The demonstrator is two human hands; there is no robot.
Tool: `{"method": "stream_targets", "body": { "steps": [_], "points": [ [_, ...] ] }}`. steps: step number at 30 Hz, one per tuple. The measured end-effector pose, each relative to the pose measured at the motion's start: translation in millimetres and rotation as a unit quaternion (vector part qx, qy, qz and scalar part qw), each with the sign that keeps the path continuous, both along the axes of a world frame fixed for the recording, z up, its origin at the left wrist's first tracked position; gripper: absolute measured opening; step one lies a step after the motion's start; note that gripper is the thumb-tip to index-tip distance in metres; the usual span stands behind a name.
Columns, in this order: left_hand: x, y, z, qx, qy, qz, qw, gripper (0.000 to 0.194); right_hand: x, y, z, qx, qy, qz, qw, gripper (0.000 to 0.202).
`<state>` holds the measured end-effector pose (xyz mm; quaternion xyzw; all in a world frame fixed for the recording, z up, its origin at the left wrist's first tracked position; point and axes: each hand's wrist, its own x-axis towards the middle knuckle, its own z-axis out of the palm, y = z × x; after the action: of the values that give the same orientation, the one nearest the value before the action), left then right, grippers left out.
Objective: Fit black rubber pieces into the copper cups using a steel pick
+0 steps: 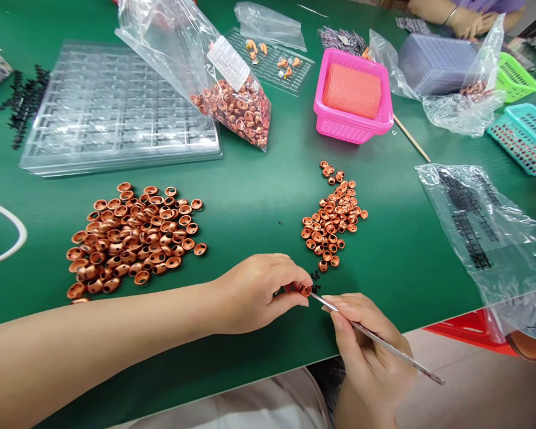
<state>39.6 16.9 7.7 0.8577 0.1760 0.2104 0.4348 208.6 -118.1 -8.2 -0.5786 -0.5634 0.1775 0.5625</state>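
Note:
Between the thumb and fingers of my left hand (259, 292) is a small copper-coloured cup (306, 290) with holes in it. My right hand (370, 339) grips a thin metal rod tool (384, 344) like a pen, and its tip meets the cup. Right behind the cup lie several tiny black pieces (315, 277). A heap of similar small copper cups (333, 217) spreads out beyond my hands. Left of it, past my left forearm, is a larger heap of copper cups (134, 238).
Stacked clear plastic trays (129, 107) stand at the back left, beside a bag of copper parts (241, 107). A pink basket (352, 128) holds an orange-red block. To the right lie a wooden stick (411, 138) and a bag of black parts (469, 208). Another person's hands (467, 24) rest at the far right.

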Motion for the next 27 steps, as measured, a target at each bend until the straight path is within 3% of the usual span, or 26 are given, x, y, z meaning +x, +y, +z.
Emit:
{"method": "stream_targets", "body": {
  "steps": [13, 27],
  "points": [
    [-0.9, -1.8, -2.3, 0.008, -0.008, -0.006, 1.000, 0.006, 1.6, -1.1, -1.8, 0.018, -0.018, 0.030, 0.999, 0.038],
    [-2.3, -5.5, -4.9, 0.052, -0.007, 0.009, 0.999, 0.012, 5.6, -5.8, -2.9, 0.052, -0.184, 0.076, 0.979, 0.039]
  ]
}}
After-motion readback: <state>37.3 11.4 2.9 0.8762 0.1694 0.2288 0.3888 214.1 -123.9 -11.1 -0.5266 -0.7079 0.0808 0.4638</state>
